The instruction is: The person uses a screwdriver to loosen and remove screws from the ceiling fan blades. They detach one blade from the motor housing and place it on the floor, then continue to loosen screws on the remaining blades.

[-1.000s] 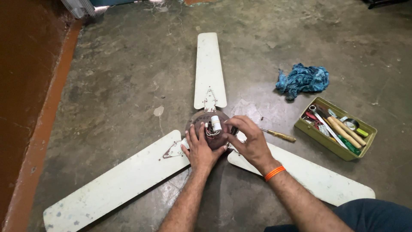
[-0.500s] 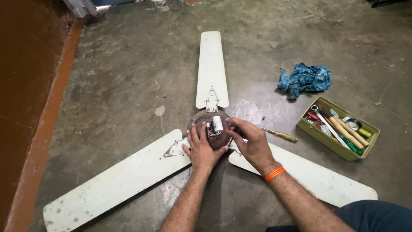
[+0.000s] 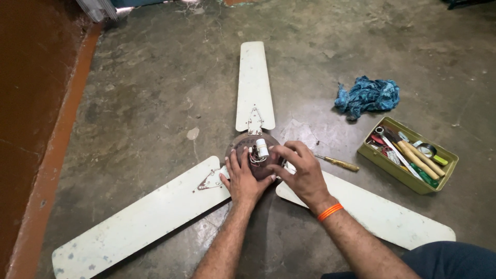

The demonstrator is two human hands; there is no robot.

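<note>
Left hand flat on dark round fan motor hub, mid-floor where three cream blades meet. Right hand fingertips pinch near small white cylindrical capacitor; I keep hub braced, avoid tugging red wires.

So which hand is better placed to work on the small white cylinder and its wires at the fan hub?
Probably the right hand: its fingertips sit right beside the white cylinder and wires, while the left hand lies flat on the fan hub, bracing it.
</note>
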